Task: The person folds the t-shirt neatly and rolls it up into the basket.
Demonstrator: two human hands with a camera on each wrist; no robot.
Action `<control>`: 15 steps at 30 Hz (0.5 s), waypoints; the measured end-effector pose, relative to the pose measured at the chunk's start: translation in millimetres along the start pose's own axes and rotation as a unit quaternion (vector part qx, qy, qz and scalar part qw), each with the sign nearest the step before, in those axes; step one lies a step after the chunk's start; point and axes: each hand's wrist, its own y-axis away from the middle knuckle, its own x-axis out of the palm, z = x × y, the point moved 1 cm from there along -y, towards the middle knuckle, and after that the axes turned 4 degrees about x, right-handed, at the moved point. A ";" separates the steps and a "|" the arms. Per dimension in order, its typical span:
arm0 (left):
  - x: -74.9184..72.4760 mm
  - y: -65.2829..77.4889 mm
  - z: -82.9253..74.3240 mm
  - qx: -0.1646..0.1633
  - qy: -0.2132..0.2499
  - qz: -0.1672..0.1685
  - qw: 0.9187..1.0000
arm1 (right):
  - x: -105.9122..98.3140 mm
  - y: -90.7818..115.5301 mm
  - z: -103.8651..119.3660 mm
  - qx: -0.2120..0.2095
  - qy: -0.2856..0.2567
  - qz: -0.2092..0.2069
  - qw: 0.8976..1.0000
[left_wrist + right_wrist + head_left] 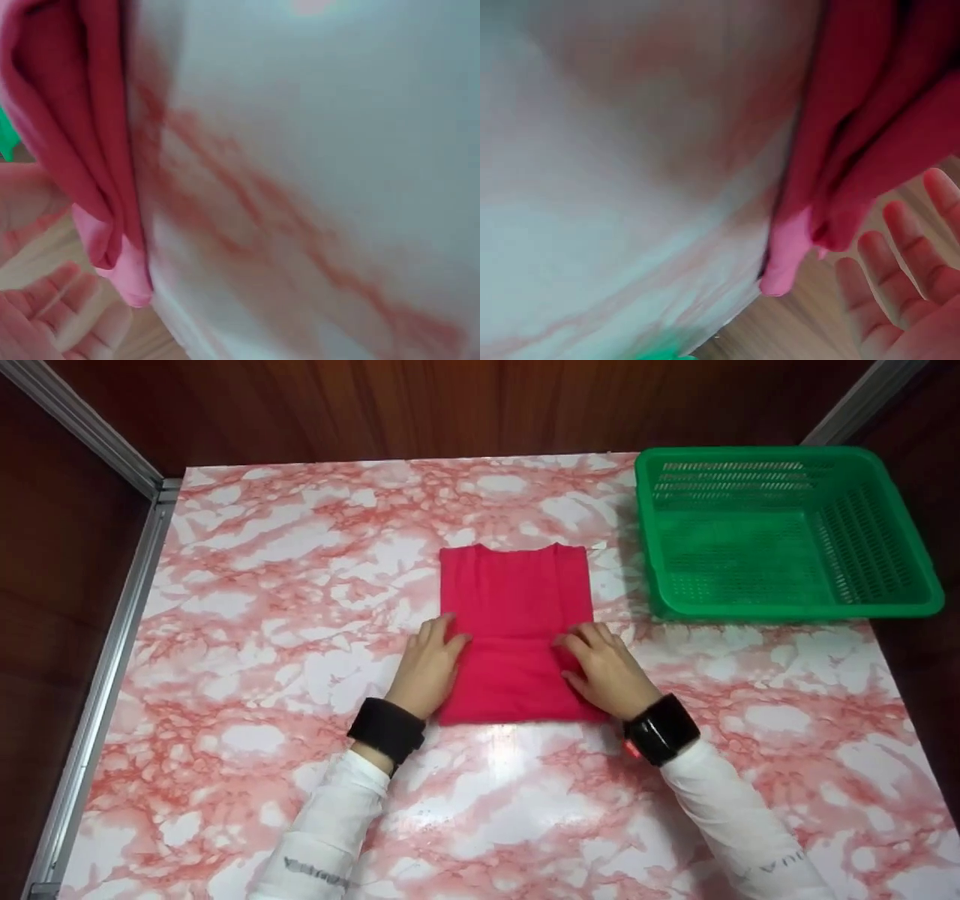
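A red folded garment, with a neckline-like dip along its far edge (517,592), lies flat in the middle of the table in the head view. My left hand (427,667) is at its left side, thumb over the cloth. Opposite it, my right hand (607,671) has its fingertips over the right side. From the left wrist, the layered folds of the garment (71,112) show beside the spread thumb and fingers (45,307). In the right wrist view the fingers (907,262) are extended beside the folded edge of the garment (855,150).
A green plastic basket (787,610) with slotted walls stands at the back right of the red-and-white marbled table (300,585). Brown wooden panels (450,405) enclose the back and sides, with a metal rail (112,682) along the left.
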 end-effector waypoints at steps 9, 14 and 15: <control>-7.8 31.0 -28.4 0.114 0.021 0.061 0.991 | -3.9 34.3 22.9 -0.012 -0.012 0.012 1.000; -4.9 47.0 -36.2 0.094 0.009 0.090 0.991 | -1.7 48.4 25.9 -0.009 0.004 0.043 0.999; -4.1 49.1 -37.0 0.086 0.007 0.095 0.992 | -0.5 50.3 26.0 -0.008 0.009 0.049 0.999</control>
